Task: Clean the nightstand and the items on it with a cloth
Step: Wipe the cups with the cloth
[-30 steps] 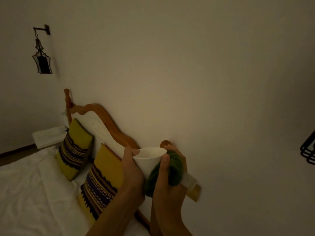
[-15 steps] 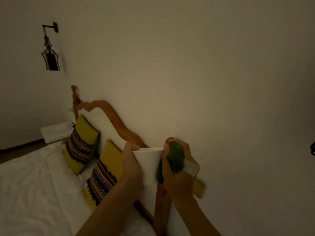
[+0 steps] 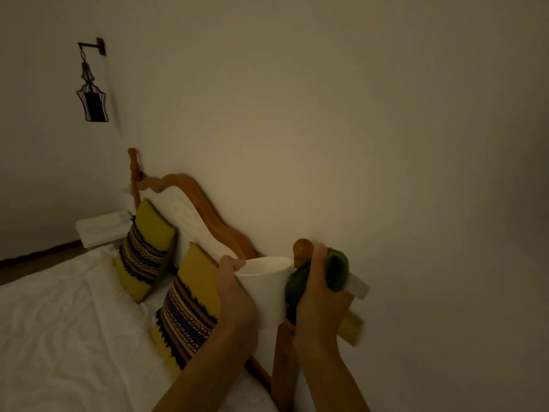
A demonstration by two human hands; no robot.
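I hold a white cup (image 3: pixel 266 288) up in front of the wall, near the bedpost. My left hand (image 3: pixel 234 295) grips its left side, thumb over the rim. My right hand (image 3: pixel 319 304) is closed around a bunched dark green cloth (image 3: pixel 335 270) and presses it against the cup's right side. A white and yellow object (image 3: pixel 355 304) shows behind my right hand; I cannot tell what it is. The nightstand is out of view.
A wooden headboard (image 3: pixel 205 200) with a knobbed post (image 3: pixel 302 248) runs along the wall. Two yellow patterned pillows (image 3: pixel 145 251) lean on it above white bedding (image 3: pixel 65 337). A black lantern (image 3: pixel 92 96) hangs on the wall at upper left.
The cup has tilted so its opening no longer faces me. My right hand with the cloth has shifted a little to the right along the cup's side. The view drifted rightward.
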